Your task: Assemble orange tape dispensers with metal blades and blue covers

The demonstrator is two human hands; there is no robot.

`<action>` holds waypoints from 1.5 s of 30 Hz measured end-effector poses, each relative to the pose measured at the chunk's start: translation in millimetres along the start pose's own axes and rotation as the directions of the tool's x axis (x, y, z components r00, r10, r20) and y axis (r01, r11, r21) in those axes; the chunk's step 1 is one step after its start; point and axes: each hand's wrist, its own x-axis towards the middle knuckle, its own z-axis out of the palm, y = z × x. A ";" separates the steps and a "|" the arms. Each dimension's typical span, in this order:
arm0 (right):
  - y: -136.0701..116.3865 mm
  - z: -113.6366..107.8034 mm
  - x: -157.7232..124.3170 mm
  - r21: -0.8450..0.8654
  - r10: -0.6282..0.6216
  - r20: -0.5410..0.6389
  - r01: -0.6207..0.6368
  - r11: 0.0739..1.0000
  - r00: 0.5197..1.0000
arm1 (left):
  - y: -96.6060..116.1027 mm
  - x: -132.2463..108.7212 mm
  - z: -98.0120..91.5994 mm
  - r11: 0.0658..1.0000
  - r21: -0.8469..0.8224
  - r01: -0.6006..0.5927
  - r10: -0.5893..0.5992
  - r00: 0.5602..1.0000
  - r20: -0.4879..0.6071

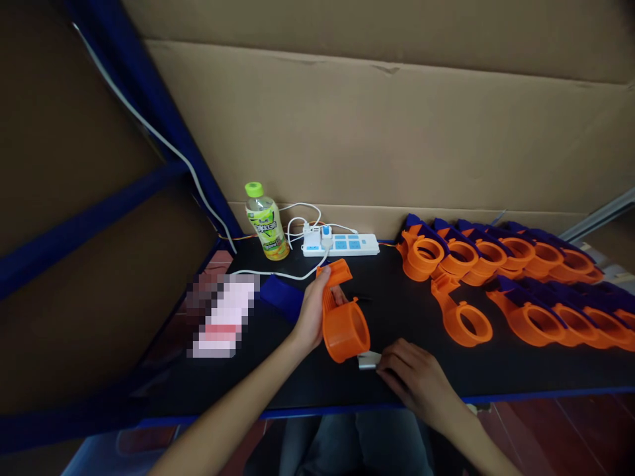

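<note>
My left hand [311, 312] is closed round an orange plastic part [342, 320], a ribbed handle that ends in a wide open ring, held just above the black table top [421, 370]. To its right my right hand [415, 378] rests low on the table near the front edge, its fingers curled over a small silvery-white piece [368, 360] that pokes out towards the orange ring. A loose blue plastic piece [282, 295] lies just left of my left hand.
Two rows of several orange-and-blue ring parts [506, 277] fill the right of the table. At the back stand a green-capped drink bottle [266, 223] and a white power strip [340, 244] with white cables. Cardboard walls close in the back and left.
</note>
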 end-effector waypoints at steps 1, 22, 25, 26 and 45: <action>-0.3 -0.3 0.4 0.015 0.001 0.010 -0.001 1.000 1.000 | -0.3 0.2 -0.1 1.000 0.001 -0.004 0.004 1.000 -0.003; 9.1 -66.1 102.4 0.609 0.411 -0.060 -0.293 0.737 0.909 | 3.0 -2.6 -8.1 0.981 0.161 -0.106 0.066 0.969 0.237; 10.4 -67.1 101.2 0.638 0.410 -0.010 -0.309 0.705 0.912 | 0.1 -1.3 -8.8 0.984 0.141 -0.104 0.071 0.973 0.218; 10.4 -67.7 100.3 0.646 0.411 0.001 -0.314 0.695 0.912 | -0.3 -1.2 -8.7 0.986 0.133 -0.104 0.074 0.974 0.213; 8.2 -87.0 89.4 0.638 0.412 0.091 -0.371 0.674 0.906 | 1.1 -6.7 -4.5 0.984 0.119 -0.129 0.098 0.967 0.233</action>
